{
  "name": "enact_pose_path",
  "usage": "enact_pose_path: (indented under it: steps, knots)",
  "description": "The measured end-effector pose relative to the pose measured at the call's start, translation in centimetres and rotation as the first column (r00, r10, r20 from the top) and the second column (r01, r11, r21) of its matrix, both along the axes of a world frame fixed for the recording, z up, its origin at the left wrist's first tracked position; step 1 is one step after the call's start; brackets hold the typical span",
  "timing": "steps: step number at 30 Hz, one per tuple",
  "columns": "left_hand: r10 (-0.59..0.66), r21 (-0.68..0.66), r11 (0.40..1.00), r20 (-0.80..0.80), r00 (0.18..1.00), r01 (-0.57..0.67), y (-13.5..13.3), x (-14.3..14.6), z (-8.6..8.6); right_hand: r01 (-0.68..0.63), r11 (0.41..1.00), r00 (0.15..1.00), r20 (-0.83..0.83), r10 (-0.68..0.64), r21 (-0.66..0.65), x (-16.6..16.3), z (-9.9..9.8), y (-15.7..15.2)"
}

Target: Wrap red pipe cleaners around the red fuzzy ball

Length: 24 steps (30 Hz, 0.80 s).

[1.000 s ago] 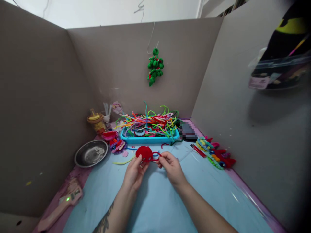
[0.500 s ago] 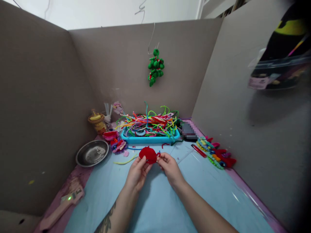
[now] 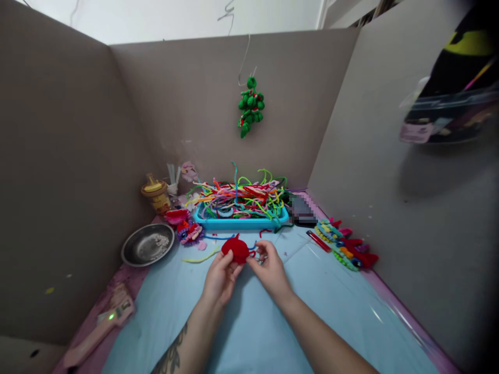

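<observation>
Right hand: fingers more spread than half a second ago, when they were bunched at the loop; thumb tip now at the piece's right side; whether it pinches anything, I cannot tell.
Rounded red fuzzy piece: held up over the middle of the desk's light-blue covering; looks light, soft and easily squashed, with little slip; best pinched by its flat body, lightly.
Left hand: thumb and fingers clamped on the piece's lower left edge.
Small red loop: juts from the right side; seems bendable.
Yellow-green fuzzy strip: lies left of the piece.
Blue plastic tray: towards the desk's far edge, heaped with multicoloured fuzzy strands.
Round metal bowl: by the left edge.
Red slim tool: towards the right edge.
</observation>
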<state>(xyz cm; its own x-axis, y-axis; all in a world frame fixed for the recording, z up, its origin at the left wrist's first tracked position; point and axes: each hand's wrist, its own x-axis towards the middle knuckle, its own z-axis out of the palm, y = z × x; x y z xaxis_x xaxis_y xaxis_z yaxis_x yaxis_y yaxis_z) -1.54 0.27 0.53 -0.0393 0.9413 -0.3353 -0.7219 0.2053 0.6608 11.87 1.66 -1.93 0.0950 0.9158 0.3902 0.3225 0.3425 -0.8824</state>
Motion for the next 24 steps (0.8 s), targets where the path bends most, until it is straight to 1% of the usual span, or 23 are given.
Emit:
enact_pose_path:
  steps: [2, 4, 5, 7, 10, 16, 18, 21, 24]
  knots:
    - [0.033, 0.021, 0.999, -0.046, 0.998, -0.032, -0.1, 0.1, -0.1, 0.044, 0.99, 0.995, 0.087, -0.055, 0.131, 0.1, 0.4, -0.4]
    - [0.048, 0.054, 0.998, -0.085, 0.995, -0.044, -0.3, 0.4, -0.2, -0.04, 0.963, 0.973, 0.228, -0.022, 0.265, 0.0, 1.0, -1.0]
    - [0.046, 0.069, 0.997, -0.1, 0.994, -0.039, -0.5, 0.6, -0.2, -0.084, 0.952, 0.957, 0.291, -0.006, 0.296, -0.1, 1.2, -1.2]
    - [0.035, 0.088, 0.996, -0.12, 0.992, -0.024, -0.7, 1.0, -0.3, -0.115, 0.946, 0.929, 0.37, -0.006, 0.304, -0.4, 1.6, -1.6]
    - [0.039, 0.088, 0.996, -0.128, 0.991, -0.028, -0.8, 1.5, -0.3, -0.097, 0.956, 0.914, 0.405, -0.025, 0.278, -0.9, 1.7, -1.7]
    - [0.039, 0.069, 0.997, -0.107, 0.993, -0.032, -0.9, 1.7, -0.5, -0.119, 0.982, 0.935, 0.35, 0.061, 0.148, -1.1, 1.5, -1.1]
    - [0.034, 0.065, 0.997, -0.091, 0.995, -0.028, -0.8, 1.7, -0.6, -0.13, 0.982, 0.945, 0.317, 0.081, 0.134, -1.0, 1.5, -1.0]
    - [0.033, 0.065, 0.998, -0.088, 0.996, -0.028, -0.8, 1.9, -0.7, -0.142, 0.972, 0.953, 0.293, 0.084, 0.186, -0.9, 1.5, -1.1]
    - [0.019, 0.055, 0.998, -0.079, 0.997, -0.015, -0.8, 2.0, -1.1, -0.216, 0.93, 0.946, 0.299, 0.124, 0.296, -1.1, 1.8, -1.8]
